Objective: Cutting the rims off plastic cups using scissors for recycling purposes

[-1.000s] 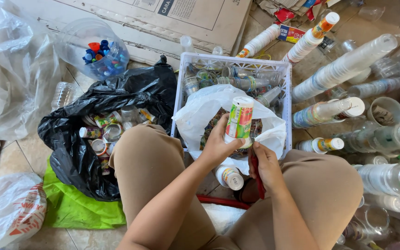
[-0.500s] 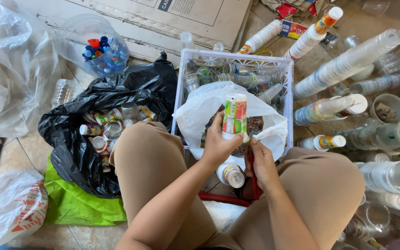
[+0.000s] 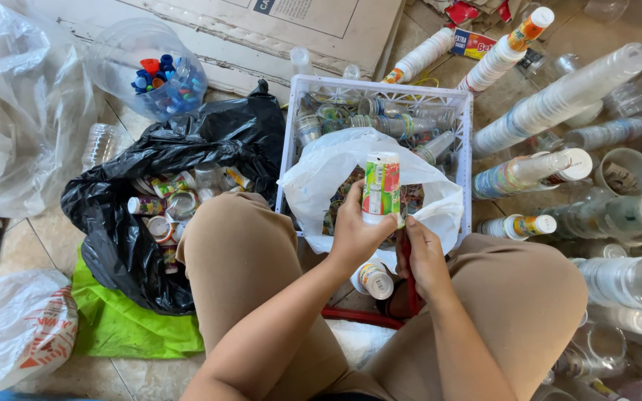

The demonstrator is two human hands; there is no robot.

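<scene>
Probably a home recycling-sorting spot: tiled floor (image 3: 39, 245) crowded with stacked plastic cups (image 3: 559, 100), bagged bottles (image 3: 180, 200).

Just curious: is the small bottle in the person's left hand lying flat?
No, the left hand holds the small bottle upright above the white bag.

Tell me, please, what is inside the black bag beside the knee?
The black bag holds small labelled bottles, mostly empty and jumbled. Anything deeper is hidden by its folds and the knee.
</scene>
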